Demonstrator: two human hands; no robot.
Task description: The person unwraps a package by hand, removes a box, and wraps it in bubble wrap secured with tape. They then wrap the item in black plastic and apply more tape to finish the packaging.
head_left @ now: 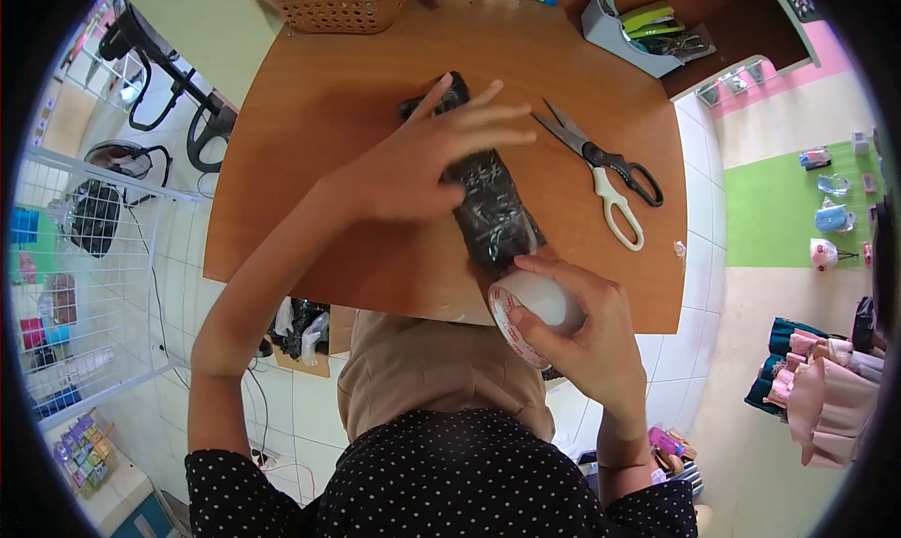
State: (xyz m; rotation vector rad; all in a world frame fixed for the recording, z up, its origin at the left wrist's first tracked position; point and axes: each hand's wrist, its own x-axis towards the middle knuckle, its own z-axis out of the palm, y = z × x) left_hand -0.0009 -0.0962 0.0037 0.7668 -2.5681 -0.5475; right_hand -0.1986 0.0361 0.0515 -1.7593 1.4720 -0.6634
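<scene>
A long package wrapped in black plastic (497, 214) lies on the brown wooden table (319, 115), slanting toward its front edge. Over the package's upper part is my left hand (422, 158), fingers spread and slightly blurred, holding nothing. My right hand (587, 327) grips a roll of clear tape (540, 308) at the near end of the package, with the thumb in the roll's opening. Scissors with one black and one white handle (601, 162) lie with blades parted to the right of the package.
A brown woven basket (343, 12) stands at the back left. At the back right sits a grey box (624, 40) holding tools and a green stapler. A white wire rack (94, 284) is left of the table, and an open carton (305, 355) is below its front edge.
</scene>
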